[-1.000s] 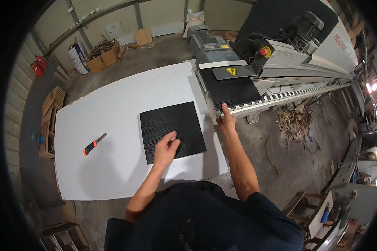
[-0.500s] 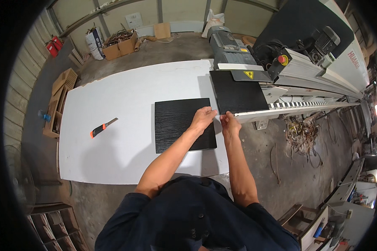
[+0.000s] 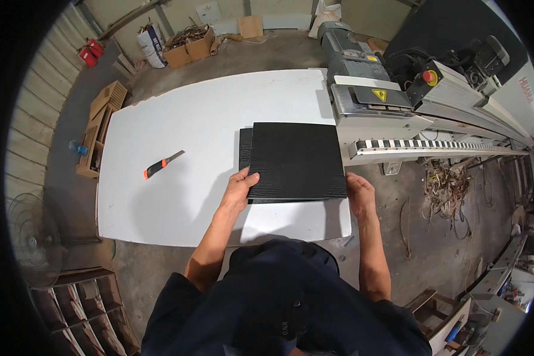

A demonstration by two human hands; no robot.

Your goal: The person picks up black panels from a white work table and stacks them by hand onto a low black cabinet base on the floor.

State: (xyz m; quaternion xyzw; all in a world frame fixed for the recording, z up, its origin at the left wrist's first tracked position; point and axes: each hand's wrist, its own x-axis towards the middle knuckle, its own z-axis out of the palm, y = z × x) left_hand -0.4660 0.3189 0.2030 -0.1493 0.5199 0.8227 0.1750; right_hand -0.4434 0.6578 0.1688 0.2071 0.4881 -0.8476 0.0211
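Between my two hands is a black wood-grain panel, held by its left and right edges. My left hand grips its near left corner, thumb on top. Around the right edge, near the front corner, my right hand is closed; its fingertips are partly hidden. Beneath this panel a second black panel shows along the left and front edges, lying on the white table. A utility knife with a black and orange handle rests to the left, away from both hands.
At the right stands an edge-banding machine with a slatted conveyor, a grey motor and a red stop button. Tangled strips lie on the floor below. A fan and wooden shelving are at the left.
The upper panel has come off the machine's feed end and now lies over the other panel. My left hand moved left to its left edge; my right hand holds its right edge.
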